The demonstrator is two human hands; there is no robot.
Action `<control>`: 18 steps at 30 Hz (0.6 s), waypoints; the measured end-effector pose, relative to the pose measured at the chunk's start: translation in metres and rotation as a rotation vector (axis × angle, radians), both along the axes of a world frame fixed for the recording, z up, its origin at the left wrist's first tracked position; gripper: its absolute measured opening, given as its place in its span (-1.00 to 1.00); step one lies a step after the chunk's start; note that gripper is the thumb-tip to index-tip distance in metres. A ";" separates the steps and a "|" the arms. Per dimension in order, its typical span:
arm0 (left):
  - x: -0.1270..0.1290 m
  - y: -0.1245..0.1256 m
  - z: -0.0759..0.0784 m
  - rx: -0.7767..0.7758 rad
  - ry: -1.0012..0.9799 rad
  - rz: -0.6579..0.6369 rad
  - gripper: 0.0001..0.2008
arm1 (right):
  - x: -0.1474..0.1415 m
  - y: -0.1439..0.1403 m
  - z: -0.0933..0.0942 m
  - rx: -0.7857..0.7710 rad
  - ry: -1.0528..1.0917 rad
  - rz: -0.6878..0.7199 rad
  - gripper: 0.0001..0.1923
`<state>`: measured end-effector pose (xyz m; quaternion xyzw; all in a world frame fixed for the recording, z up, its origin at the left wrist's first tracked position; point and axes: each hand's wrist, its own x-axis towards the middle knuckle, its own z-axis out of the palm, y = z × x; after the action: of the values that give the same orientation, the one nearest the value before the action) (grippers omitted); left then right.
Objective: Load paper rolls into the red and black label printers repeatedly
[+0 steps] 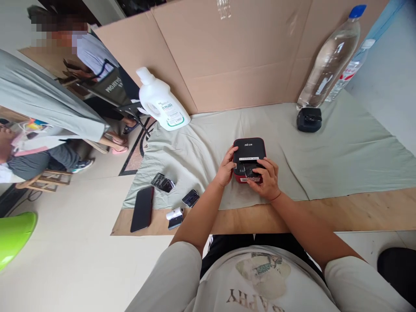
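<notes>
A small black label printer (pixel 249 150) with a red base sits on the cloth in front of me. My left hand (pixel 226 167) grips its left side, with the fingers along the edge. Over the printer's front part, my right hand (pixel 267 178) has its fingers bent round a dark, shiny piece (pixel 248 170) and its thumb low at the front edge. The fingers partly cover this piece, and I cannot tell whether it is attached to the printer. A strip of white paper (pixel 248 159) crosses the printer's top.
Left lie a phone (pixel 142 209), black wrappers (pixel 163 182), a dark piece (pixel 190 198) and a white roll (pixel 174 213). A white jug (pixel 164 102), a large water bottle (pixel 331 60), a smaller bottle (pixel 349 71) and a black box (pixel 309 120) stand near the cardboard wall (pixel 227 56). People sit at left.
</notes>
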<state>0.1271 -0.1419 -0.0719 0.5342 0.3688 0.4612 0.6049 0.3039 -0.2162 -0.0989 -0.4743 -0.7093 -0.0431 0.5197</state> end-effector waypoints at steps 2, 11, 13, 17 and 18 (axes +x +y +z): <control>0.002 -0.002 -0.002 0.017 -0.026 0.020 -0.21 | -0.002 -0.001 -0.003 -0.031 -0.020 -0.035 -0.65; 0.007 -0.005 -0.008 0.059 -0.032 0.064 -0.23 | 0.002 0.004 -0.008 -0.072 -0.015 0.020 -0.55; 0.006 -0.007 -0.007 0.032 -0.041 0.042 -0.28 | 0.003 0.004 -0.009 -0.068 -0.010 0.046 -0.45; 0.004 -0.008 0.010 0.067 0.137 0.156 -0.48 | 0.004 0.005 -0.008 -0.043 0.006 0.048 -0.25; 0.004 -0.006 0.017 0.139 0.218 0.226 -0.56 | 0.004 0.005 -0.007 -0.008 0.020 0.047 -0.23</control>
<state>0.1311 -0.1482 -0.0545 0.5770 0.4571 0.4899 0.4670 0.3079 -0.2110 -0.1056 -0.4598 -0.7151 -0.0233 0.5260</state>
